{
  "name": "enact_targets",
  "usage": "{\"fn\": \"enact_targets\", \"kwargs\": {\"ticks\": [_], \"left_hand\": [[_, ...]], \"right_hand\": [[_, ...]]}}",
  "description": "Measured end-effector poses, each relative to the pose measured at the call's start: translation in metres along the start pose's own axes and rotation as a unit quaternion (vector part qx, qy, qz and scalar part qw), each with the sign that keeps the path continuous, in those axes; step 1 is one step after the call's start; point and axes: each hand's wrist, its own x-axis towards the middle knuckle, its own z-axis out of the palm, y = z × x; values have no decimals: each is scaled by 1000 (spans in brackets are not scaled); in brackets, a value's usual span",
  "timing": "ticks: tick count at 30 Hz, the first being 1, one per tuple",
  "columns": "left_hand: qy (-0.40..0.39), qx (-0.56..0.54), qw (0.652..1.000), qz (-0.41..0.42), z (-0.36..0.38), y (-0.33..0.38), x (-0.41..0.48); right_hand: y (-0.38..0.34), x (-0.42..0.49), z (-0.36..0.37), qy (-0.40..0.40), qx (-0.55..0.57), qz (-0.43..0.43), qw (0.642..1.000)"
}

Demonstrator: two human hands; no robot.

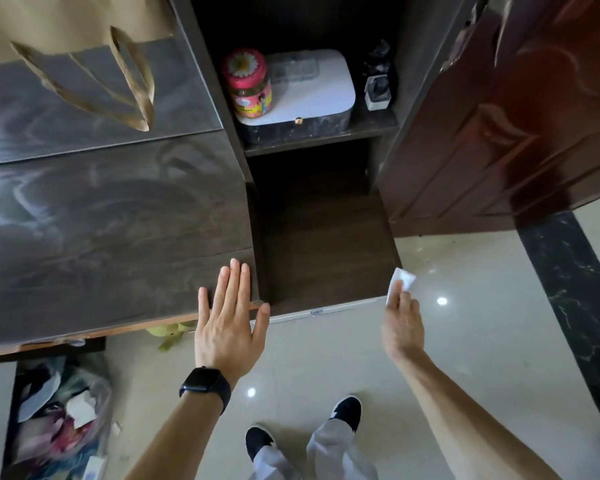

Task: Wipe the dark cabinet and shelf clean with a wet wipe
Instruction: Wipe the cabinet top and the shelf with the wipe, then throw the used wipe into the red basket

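**Streaked cabinet front, wipe poised at the open bay**

Pale glossy floor tiles (326, 358) run beneath a dark cabinet (101, 220) whose wood-grain front shows hazy, swirled smears. A person's left hand (227, 313), a black watch (205, 384) on its wrist, lies flat over the lower corner of that front, fingers straight and close together, holding nothing. The right hand (402, 323) pinches a folded white wet wipe (400, 284) in its fingertips, just beside the front corner of the open lower compartment (326, 244). Above, the shelf (319, 133) carries a white-lidded box (312, 95) with a pink jar (248, 84) standing on it. A tan paper bag (66, 26) hangs over the cabinet front, and a reddish-brown door (516, 116) stands beside the compartment.
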Motion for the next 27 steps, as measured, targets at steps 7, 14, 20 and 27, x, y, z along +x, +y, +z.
{"fn": "enact_targets", "kwargs": {"ticks": [7, 14, 20, 27], "left_hand": [[-69, -26, 996, -52, -23, 19, -1], [-190, -33, 980, -52, -73, 47, -9], [-265, -291, 919, 4, -130, 111, -42], [-334, -436, 835, 29, -153, 169, -50]], "right_hand": [[24, -27, -41, -151, 157, 22, 976], [9, -112, -143, -98, 373, -46, 921], [1, -153, -221, -96, 501, -56, 858], [21, -181, -267, 19, 594, -11, 804]]}}
